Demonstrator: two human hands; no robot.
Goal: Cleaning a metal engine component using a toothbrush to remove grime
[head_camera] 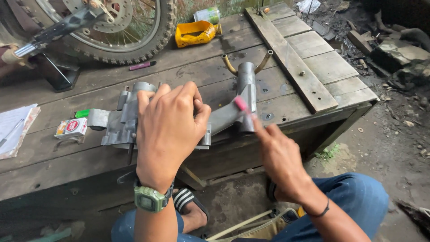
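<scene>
A grey metal frame part (233, 103) with a tubular head and two curved brass-coloured prongs lies on the wooden platform (313, 67). My left hand (168, 130) presses down over its flat bracket end (121, 121), fingers curled on the metal. My right hand (280, 154) holds a small pink-tipped tool (242, 104) against the tube near its head; the tool is blurred. A green watch sits on my left wrist.
A motorcycle wheel (112, 31) stands at the back left. A yellow bottle (195, 32) and a can lie behind it. A pink pen (142, 65), a small white-and-red box (71, 127), a green lighter and papers (15, 130) lie on the left. Dirt and rubble spread to the right.
</scene>
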